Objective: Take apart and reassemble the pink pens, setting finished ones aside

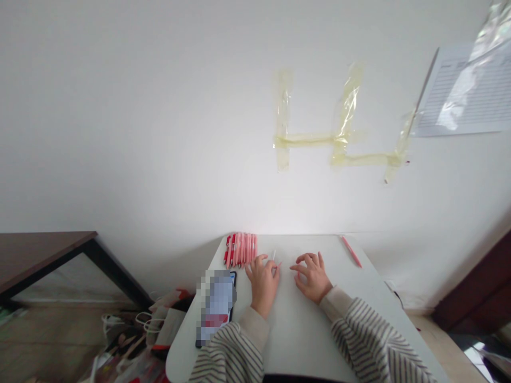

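My left hand [264,284] is over the middle of the white table, its fingers bent and drawn together. A thin white stick [273,255] shows just beyond those fingers, and a small pinkish tip sticks out at their right side. Whether the hand grips either is hard to see. Across a small gap, my right hand [314,279] has thumb and forefinger close together in a pinch, the other fingers raised. Anything between them is too small to make out. A row of pink and red pens [241,250] lies side by side just beyond my left hand, to its left.
A phone [233,298] with a blurred screen lies at the table's left edge. One pink pen [352,251] rests alone at the far right of the white table [295,340]. Bags [165,324] crowd the floor at left, beside a brown table [43,255]. A wall stands behind.
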{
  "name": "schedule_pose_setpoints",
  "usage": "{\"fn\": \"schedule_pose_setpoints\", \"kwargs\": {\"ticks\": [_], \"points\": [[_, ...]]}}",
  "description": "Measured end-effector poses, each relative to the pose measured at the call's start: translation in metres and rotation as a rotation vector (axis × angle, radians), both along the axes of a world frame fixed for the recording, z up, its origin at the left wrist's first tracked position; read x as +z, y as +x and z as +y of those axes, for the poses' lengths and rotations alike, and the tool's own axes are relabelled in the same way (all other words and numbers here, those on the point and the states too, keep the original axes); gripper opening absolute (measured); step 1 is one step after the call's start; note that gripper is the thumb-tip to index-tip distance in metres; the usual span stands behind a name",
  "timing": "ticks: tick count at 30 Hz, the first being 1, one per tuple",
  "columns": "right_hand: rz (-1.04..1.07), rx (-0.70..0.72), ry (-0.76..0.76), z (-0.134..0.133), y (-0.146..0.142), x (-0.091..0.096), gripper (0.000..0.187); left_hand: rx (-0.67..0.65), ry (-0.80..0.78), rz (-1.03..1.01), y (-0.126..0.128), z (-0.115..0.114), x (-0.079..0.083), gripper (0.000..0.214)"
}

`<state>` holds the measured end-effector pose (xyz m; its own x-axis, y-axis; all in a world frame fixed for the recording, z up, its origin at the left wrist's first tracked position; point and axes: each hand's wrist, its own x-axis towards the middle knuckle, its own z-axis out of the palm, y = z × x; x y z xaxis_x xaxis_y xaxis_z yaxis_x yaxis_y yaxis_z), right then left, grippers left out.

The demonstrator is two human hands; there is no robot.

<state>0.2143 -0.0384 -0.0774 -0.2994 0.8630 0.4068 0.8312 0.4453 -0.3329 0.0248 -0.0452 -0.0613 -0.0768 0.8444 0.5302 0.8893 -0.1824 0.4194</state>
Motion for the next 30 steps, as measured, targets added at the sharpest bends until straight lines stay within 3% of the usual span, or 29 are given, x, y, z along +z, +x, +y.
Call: {"fn": "schedule_pose_setpoints", "kwargs": {"ticks": [12, 30], "points": [[-0.07, 0.036, -0.039, -0.0018, 0.0083, 0.0019, 0.044, 0.001, 0.0, -0.014, -0.0001, 0.0014, -0.0032, 0.013], [-0.041, 0.003, 0.002, 0.002, 0.0047, -0.0049, 0.026, -0.011, -0.02, -0.015, -0.0003, 0.0012, -0.003, 0.009]]}}
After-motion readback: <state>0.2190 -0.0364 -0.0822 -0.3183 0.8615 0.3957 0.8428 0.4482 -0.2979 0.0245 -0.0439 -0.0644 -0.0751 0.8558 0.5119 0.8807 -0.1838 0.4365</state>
